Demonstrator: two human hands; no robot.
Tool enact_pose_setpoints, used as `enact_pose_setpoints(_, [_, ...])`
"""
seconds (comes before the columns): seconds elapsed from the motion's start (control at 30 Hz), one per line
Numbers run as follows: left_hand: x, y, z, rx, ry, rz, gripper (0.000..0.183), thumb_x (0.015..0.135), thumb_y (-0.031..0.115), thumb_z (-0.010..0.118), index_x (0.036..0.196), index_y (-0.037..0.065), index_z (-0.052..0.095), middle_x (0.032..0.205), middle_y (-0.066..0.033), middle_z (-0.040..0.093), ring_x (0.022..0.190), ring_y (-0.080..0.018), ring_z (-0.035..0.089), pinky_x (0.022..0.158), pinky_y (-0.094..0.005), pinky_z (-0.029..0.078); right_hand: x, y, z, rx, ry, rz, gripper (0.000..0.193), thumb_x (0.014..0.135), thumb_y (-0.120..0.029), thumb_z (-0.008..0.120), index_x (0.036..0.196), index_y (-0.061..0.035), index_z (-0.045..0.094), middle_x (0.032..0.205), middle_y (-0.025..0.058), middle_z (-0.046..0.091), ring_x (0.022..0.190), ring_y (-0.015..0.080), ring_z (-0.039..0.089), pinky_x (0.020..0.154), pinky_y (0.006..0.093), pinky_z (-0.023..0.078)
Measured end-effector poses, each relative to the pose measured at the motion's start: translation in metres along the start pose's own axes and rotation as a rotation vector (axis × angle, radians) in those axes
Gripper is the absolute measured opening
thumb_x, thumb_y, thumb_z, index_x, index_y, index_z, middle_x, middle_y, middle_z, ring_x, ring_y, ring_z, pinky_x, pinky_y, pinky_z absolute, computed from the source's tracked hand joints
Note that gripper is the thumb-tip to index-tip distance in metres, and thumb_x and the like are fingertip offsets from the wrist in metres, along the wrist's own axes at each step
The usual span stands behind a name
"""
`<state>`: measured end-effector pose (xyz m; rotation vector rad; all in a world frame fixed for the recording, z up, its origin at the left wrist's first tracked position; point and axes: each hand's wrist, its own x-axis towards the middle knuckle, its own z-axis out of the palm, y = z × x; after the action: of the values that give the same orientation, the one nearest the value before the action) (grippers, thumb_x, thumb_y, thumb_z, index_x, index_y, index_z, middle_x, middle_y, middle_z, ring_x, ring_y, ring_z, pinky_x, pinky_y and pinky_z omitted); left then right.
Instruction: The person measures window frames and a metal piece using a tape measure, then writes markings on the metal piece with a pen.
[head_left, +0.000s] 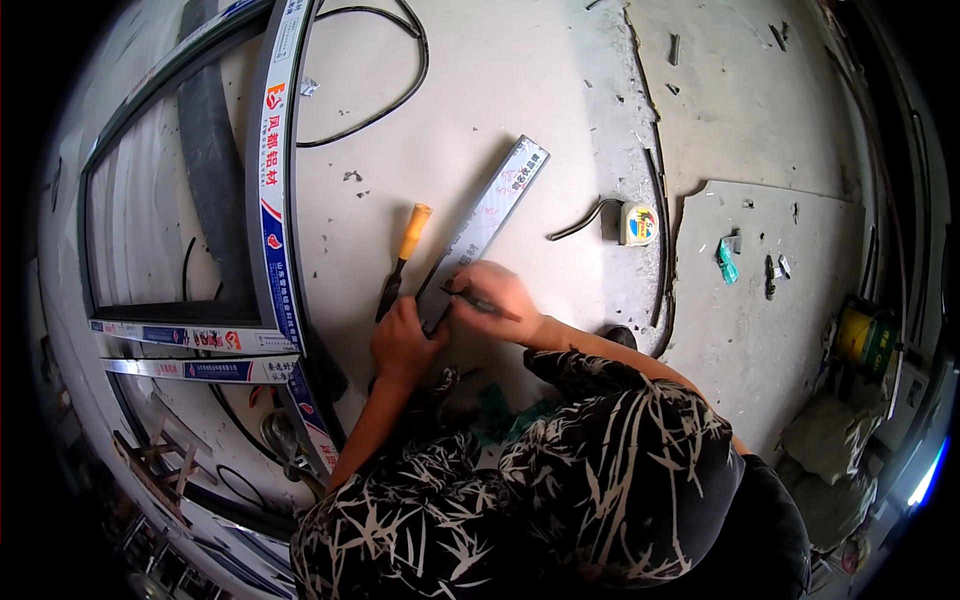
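A short length of metal profile (490,215), grey with a printed film on its face, lies slanted on the pale floor in front of me. My left hand (403,342) grips its near end, fingers curled at the edge. In my right hand (500,298) is a dark pen (508,315) with a reddish back end. That hand rests against the profile, and the pen's front end is over the profile's face; whether it touches cannot be made out. Just left of the profile lies a chisel (409,240) with a yellow handle, its dark blade pointing toward my left hand.
A large frame (270,180) of film-covered profiles stands along the left. A tape measure (638,224) lies to the right, near a long dark strip (655,240). Black cable (425,60) loops at the top. Farther right are a grey board (800,220) with scraps and a bucket (862,335).
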<state>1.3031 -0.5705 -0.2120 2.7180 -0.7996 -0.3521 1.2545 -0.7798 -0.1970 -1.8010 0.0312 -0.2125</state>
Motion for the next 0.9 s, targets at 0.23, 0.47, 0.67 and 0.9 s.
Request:
enact_pose_setpoints(0.23, [0.002,0.0,0.005,-0.021,0.036,0.016,0.057,0.072,0.048,0.076,0.106,0.008,0.052,0.09,-0.0145,0.063,0.078,-0.0363,0.064,0.062,-0.0471,0.053,-0.002,0.0,0.0,-0.125,0.011,-0.08,0.02,0.077,-0.006,0.07,0.092,-0.0049,0.058,0.085,0.013,0.063,0.081,0.0344,0.062,0.072,0.0413,0.051])
enact_pose_setpoints(0.47, [0.0,-0.011,0.012,0.004,0.006,0.022,0.059,0.072,0.051,0.074,0.106,0.007,0.052,0.089,-0.0143,0.063,0.078,-0.0356,0.065,0.062,-0.0466,0.053,0.0,-0.011,0.002,-0.135,-0.036,-0.01,0.021,0.077,-0.008,0.07,0.092,-0.005,0.056,0.082,0.0133,0.062,0.081,0.0347,0.06,0.075,0.0417,0.05])
enact_pose_setpoints(0.67, [0.002,0.0,0.004,-0.009,0.001,-0.009,0.059,0.073,0.049,0.075,0.106,0.007,0.052,0.092,-0.0152,0.063,0.08,-0.0362,0.065,0.064,-0.0479,0.053,0.0,-0.009,0.001,-0.155,-0.043,-0.016,0.02,0.077,-0.008,0.07,0.089,-0.0055,0.055,0.079,0.0128,0.06,0.079,0.0346,0.059,0.073,0.0416,0.05])
enact_pose_setpoints(0.9, [0.002,0.001,0.001,-0.037,-0.024,-0.02,0.057,0.072,0.045,0.076,0.106,0.006,0.051,0.092,-0.0159,0.063,0.083,-0.0387,0.064,0.066,-0.0493,0.052,0.002,-0.009,0.001,-0.172,-0.04,-0.027,0.019,0.077,-0.007,0.07,0.088,-0.0062,0.054,0.078,0.0122,0.06,0.078,0.0338,0.059,0.072,0.0412,0.05])
